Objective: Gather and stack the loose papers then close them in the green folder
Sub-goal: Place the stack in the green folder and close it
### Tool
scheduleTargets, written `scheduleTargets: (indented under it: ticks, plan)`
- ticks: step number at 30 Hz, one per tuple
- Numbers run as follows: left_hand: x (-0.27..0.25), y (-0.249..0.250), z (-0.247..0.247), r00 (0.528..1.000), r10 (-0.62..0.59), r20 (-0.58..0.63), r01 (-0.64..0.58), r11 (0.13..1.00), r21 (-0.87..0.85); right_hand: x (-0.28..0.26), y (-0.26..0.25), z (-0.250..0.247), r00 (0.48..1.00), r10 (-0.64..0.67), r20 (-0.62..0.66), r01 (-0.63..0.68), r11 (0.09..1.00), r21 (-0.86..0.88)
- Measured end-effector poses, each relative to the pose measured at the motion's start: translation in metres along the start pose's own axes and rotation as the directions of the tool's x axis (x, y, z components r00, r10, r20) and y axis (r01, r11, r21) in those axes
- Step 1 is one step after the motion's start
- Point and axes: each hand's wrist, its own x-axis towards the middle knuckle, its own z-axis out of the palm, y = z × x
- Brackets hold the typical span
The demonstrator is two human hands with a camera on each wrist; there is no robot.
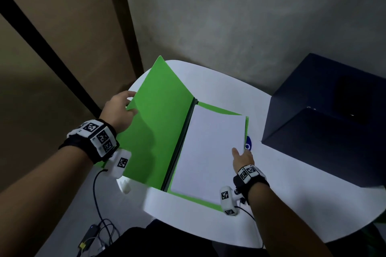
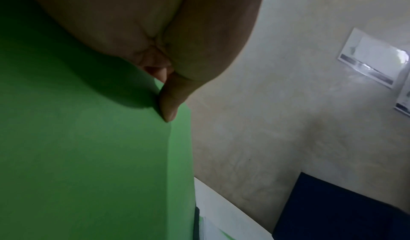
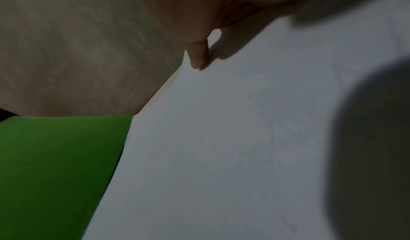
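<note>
Pinching the folder (image 1: 158, 123) cover's outer edge, the left hand (image 1: 120, 110) held that flap raised off the table (image 1: 292, 204), thumb on the inner face, fingers behind. Left wrist view confirmed it: thumb (image 2: 169, 101) pressed flat on green, cover edge running down just beside it. Fingers behind the flap weren't visible in either view.

Right hand (image 1: 243, 157) sat at the near right edge of the papers (image 1: 208, 148), thumb laid on the top sheet. Right wrist view showed one digit (image 3: 198, 56) touching the white sheet, its shadow beside it; the other fingers were out of sight, so I couldn't tell whether they curled under the stack or lay flat.

Papers lay squared up on the folder's right half, just left of the right hand, spine between them and the lifted cover. Head view only: a dark blue box (image 1: 325, 119) on the table beyond the right hand, a blue mark (image 1: 248, 144) by its fingertips, cables (image 1: 98, 231) on the floor below the left forearm. Left wrist view only: a white panel (image 2: 372, 58) on the wall.
</note>
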Motion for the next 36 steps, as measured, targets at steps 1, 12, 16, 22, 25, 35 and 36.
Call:
scheduleTargets:
  ticks: [1,12,16,22,25,35,36]
  plan:
    - [-0.005,0.005,-0.003,1.000,0.008,0.010,-0.008,1.000,0.018,-0.001,0.000,0.001,1.000,0.003,-0.019,-0.003,1.000,-0.018]
    - [-0.057,0.044,-0.021,0.953,0.152,0.262,-0.187,0.976,0.115,-0.015,-0.003,0.003,0.996,-0.085,-0.008,0.084,0.988,-0.132]
    - [-0.061,0.051,-0.018,0.950,0.167,0.266,-0.201,0.974,0.107,-0.016,-0.010,-0.004,0.998,-0.068,0.016,0.069,0.989,-0.131]
    - [-0.069,0.064,-0.014,0.940,0.177,0.290,-0.211,0.974,0.088,-0.007,-0.007,-0.002,1.000,-0.006,0.024,0.005,0.998,0.058]
    - [-0.074,0.073,-0.010,0.925,0.191,0.329,-0.221,0.973,0.057,-0.007,-0.007,-0.004,1.000,-0.004,0.029,0.004,1.000,0.010]
    - [-0.087,0.099,0.008,0.887,0.244,0.393,-0.268,0.963,0.006,-0.003,-0.002,-0.023,0.992,0.111,0.057,-0.118,0.980,0.159]
    - [-0.088,0.102,0.010,0.885,0.252,0.392,-0.279,0.960,0.011,0.002,0.003,-0.022,0.990,0.119,0.076,-0.134,0.960,0.247]
